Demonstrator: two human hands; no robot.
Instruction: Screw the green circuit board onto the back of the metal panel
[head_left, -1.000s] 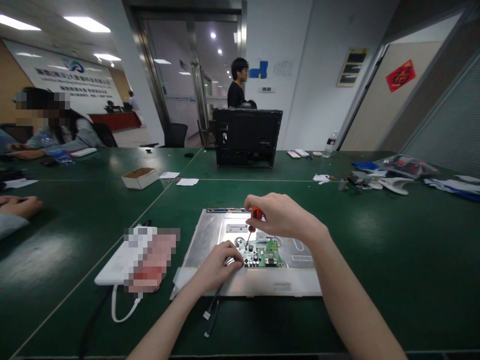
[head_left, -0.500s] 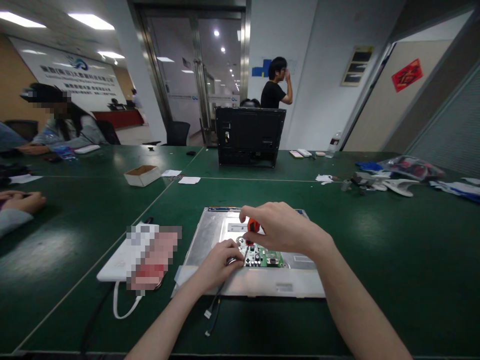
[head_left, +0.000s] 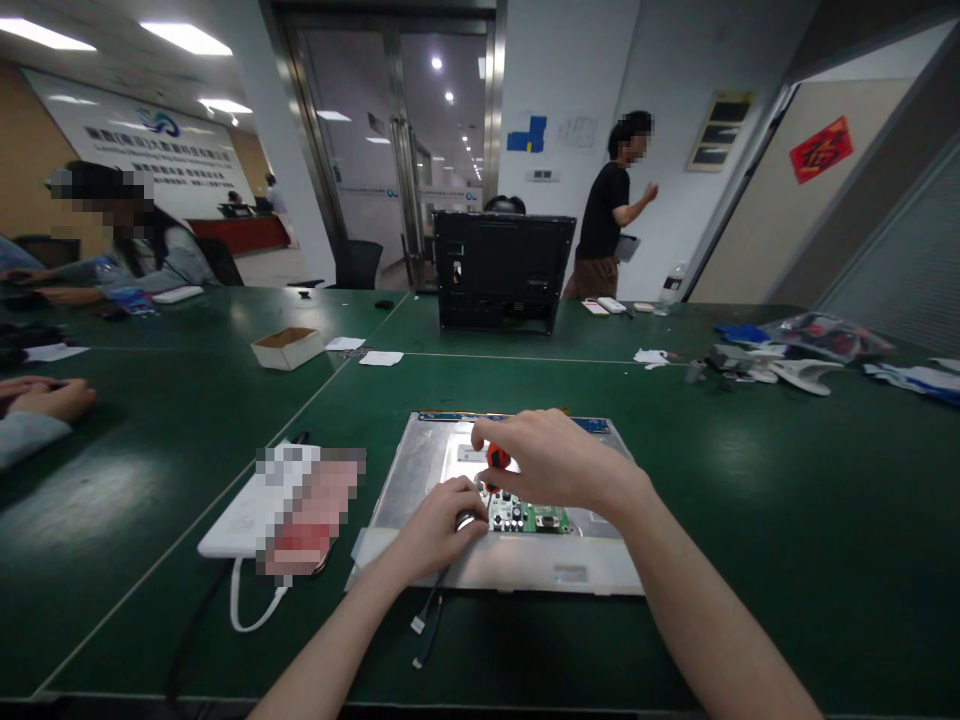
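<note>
A screwdriver (head_left: 496, 456) with a red and black handle stands over a green circuit board (head_left: 534, 517), its thin shaft pointing down. Around the handle, the fingers of my right hand (head_left: 555, 458) are closed. My left hand (head_left: 448, 522) rests low at the board's left side, with thumb and fingers drawn together near the shaft's lower end. What they pinch is hidden; a dark, shiny bit shows between them. The board lies on a flat silver display panel (head_left: 420, 455). Thin cables (head_left: 429, 625) with white plugs hang over the panel's front edge, below my left hand.
Left of the panel lie a white device with a cable (head_left: 234, 520) and a blurred pink item (head_left: 330, 505). Farther back are a small open box (head_left: 287, 350), a black monitor housing (head_left: 504, 270) and loose parts (head_left: 780, 370). Another person's hands (head_left: 56, 400) rest at left; a person (head_left: 606, 205) stands behind.
My right hand has shifted slightly left with the screwdriver, baring more of the panel's blue back strip. My left hand stays nearly in place. The person in black has moved right.
</note>
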